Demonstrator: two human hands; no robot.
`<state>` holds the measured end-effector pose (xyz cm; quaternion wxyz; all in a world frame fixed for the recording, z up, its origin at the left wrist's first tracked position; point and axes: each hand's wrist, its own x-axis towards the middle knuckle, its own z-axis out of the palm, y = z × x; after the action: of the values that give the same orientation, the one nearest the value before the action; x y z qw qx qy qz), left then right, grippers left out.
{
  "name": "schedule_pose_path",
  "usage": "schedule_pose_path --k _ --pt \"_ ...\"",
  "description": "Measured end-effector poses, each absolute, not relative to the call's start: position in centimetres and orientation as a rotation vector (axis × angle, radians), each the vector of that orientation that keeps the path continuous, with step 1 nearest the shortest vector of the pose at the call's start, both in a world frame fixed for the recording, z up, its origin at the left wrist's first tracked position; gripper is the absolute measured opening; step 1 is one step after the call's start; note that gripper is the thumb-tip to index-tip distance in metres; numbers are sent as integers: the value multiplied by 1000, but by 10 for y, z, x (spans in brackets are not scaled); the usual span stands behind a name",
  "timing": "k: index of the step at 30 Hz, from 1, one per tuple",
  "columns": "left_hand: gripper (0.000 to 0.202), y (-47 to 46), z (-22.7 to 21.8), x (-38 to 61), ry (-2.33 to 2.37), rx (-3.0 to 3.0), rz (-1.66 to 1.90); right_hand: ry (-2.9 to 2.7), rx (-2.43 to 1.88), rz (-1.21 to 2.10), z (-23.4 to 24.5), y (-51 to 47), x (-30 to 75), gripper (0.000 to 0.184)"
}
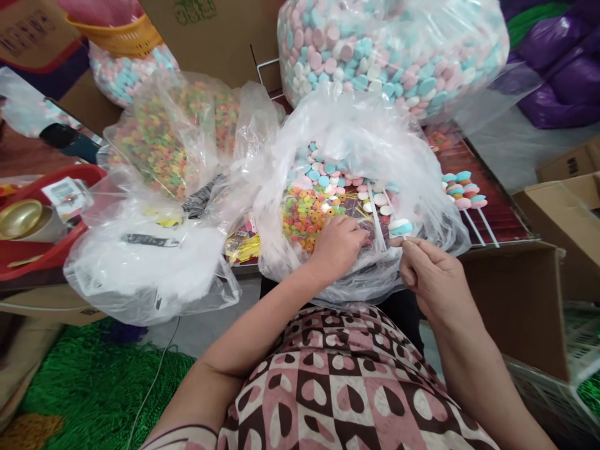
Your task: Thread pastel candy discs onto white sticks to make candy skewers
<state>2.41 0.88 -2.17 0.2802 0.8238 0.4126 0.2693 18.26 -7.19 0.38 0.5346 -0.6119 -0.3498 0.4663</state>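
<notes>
My right hand [434, 269] pinches a candy stick near its top, with blue and white marshmallows [400, 227] threaded on its end. My left hand [341, 242] reaches down over the ring-shaped gummies [307, 215], its fingers bent together; whatever the fingertips hold is hidden. Both hands are at an opened clear plastic bag [403, 147] spread on the table. Inside it, loose pink, white and blue marshmallows [323, 170] lie behind the gummies. White sticks [377, 219] rest to the right of my left hand, with a few marshmallows beside them.
Finished marshmallow skewers [464, 190] lie on the dark red table [501, 187] at right. A large marshmallow bag [394, 56] stands behind, a gummy bag [173, 137] to the left. A red basin [28, 250] holds a gold bowl. An open cardboard box [515, 306] sits below right.
</notes>
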Motion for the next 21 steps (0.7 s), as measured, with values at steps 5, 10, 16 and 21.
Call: schedule_pose_path --k 5,10,16,21 --pt "22 11 -27 35 1221 2599 357 -799 -1450 1102 -4 -75 188 23" --pt "20 4 -25 25 1273 2688 270 -769 -1441 1132 -13 -78 193 24" --pt "21 4 -24 12 1227 2655 406 -807 -1468 1182 -15 -76 187 28" --pt "23 16 -24 3 1433 2652 471 -827 -1472 1190 -16 -75 185 29"
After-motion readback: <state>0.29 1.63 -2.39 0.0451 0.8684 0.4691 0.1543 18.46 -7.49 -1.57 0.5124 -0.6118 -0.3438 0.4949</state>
